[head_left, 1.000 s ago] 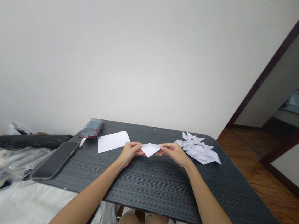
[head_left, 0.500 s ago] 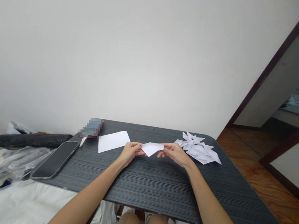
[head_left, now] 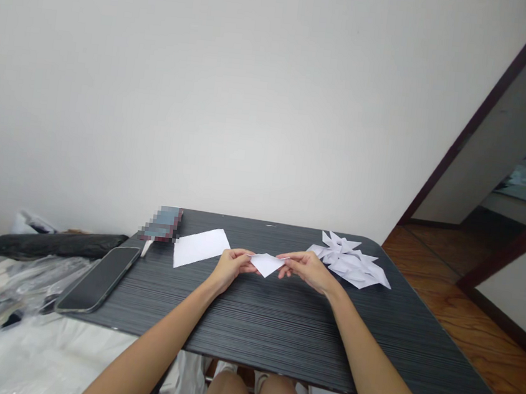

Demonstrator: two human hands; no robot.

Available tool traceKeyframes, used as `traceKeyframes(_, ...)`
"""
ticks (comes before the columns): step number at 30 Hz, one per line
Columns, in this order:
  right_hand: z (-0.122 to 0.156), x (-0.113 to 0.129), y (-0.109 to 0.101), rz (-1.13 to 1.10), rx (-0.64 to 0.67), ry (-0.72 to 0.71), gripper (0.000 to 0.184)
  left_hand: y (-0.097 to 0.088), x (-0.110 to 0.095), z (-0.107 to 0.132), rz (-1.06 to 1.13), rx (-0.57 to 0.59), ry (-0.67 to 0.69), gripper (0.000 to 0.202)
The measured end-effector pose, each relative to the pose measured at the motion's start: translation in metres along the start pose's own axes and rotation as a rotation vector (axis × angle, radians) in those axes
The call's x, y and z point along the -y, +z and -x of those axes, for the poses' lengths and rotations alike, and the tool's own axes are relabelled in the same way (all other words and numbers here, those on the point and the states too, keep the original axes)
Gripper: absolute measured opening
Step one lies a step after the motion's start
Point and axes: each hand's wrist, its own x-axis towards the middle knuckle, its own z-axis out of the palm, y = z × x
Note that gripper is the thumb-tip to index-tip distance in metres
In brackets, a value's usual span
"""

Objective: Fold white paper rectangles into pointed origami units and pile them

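Note:
A small piece of folded white paper (head_left: 266,264) is held just above the dark table (head_left: 273,323), its point facing down toward me. My left hand (head_left: 233,268) pinches its left corner between thumb and fingers. On the opposite corner, my right hand (head_left: 305,269) has a similar pinch, with the other fingers curled below. Flat white paper sheets (head_left: 201,248) lie just left of my left hand. Beyond my right hand rests a pile of folded white paper pieces (head_left: 354,264) with sharp points.
A black smartphone (head_left: 98,280) lies at the table's left edge. Behind it is a blurred-out object (head_left: 161,223) with a reddish edge. Clear plastic bags (head_left: 13,290) and a long black bundle (head_left: 53,245) sit left of the table. A wall (head_left: 273,98) stands behind.
The folded paper's top edge now shows a peak in the middle, and its side corners look narrower. My right fingers have shifted slightly on its corner. Both hands stay in nearly the same place.

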Motion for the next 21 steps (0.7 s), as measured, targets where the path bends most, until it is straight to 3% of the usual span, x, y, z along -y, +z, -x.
traceKeyframes(5, -0.002, -0.006, -0.001, 0.011, -0.033, 0.038, 0.028, 0.003, -0.003, 0.005, -0.087, 0.03, 0.042, 0.024)
traceKeyframes(10, -0.003, -0.01, -0.001, -0.027, -0.061, 0.036, 0.013, 0.004, -0.003, 0.008, -0.144, 0.029, 0.153, 0.023)
traceKeyframes(16, -0.001, -0.002, 0.002, -0.253, -0.096, 0.014, 0.022, 0.002, -0.004, 0.006, -0.036, -0.004, 0.2, 0.024)
traceKeyframes(21, -0.007, -0.012, 0.004, -0.179, -0.29, -0.011, 0.022, 0.002, -0.001, 0.005, -0.133, -0.004, 0.196, 0.028)
